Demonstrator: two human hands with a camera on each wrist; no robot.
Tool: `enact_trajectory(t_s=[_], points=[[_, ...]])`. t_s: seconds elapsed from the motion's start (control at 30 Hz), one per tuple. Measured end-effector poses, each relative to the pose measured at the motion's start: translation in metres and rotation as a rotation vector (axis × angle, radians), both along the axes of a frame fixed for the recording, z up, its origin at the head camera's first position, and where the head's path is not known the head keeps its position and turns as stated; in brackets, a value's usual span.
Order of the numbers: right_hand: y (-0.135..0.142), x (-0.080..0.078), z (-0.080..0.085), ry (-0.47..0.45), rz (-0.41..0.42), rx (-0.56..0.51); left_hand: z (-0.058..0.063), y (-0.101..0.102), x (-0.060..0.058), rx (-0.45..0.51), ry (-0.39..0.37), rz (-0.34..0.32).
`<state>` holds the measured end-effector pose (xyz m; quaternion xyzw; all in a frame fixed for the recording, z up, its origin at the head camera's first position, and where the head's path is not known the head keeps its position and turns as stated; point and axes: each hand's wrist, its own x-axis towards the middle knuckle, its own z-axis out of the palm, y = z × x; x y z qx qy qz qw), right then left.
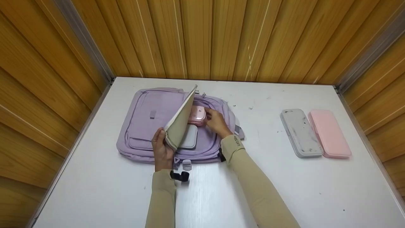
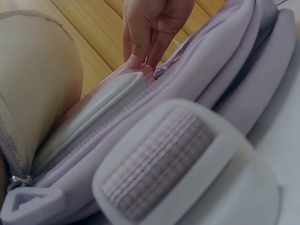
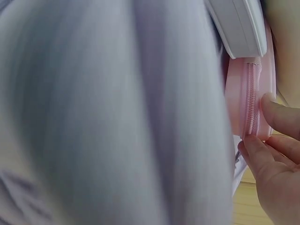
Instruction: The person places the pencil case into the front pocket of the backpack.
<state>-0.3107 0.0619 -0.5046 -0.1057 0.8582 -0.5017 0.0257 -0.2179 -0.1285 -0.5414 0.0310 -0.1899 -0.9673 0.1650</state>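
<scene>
A lavender backpack lies flat and unzipped on the white table. My left hand grips the edge of its raised flap, whose beige lining faces right. Inside the opening, my right hand pinches the end of a pink zippered case between thumb and fingers. The right wrist view shows the zip of this pink case close to the fingertips. A pale grey case lies in the bag on the near side of the pink one, partly covered by the flap.
To the right on the table lie a grey marbled case and a longer pink case, side by side. A strap buckle hangs at the bag's near edge. Wood-patterned panels enclose the back and sides.
</scene>
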Motion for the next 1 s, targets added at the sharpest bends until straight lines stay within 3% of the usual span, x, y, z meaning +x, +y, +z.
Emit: enact_trajectory(t_s=[0.37, 0.7, 1.0], points=[[-0.006, 0.0, -0.001, 0.037, 0.013, 0.027, -0.001, 0.002, 0.001, 0.006, 0.012, -0.004], [-0.01, 0.001, -0.003, 0.055, 0.034, 0.032, -0.002, 0.001, 0.0, -0.03, -0.029, 0.023], [-0.013, 0.0, -0.006, 0.018, 0.05, 0.045, -0.002, 0.0, 0.0, -0.031, -0.015, 0.022]])
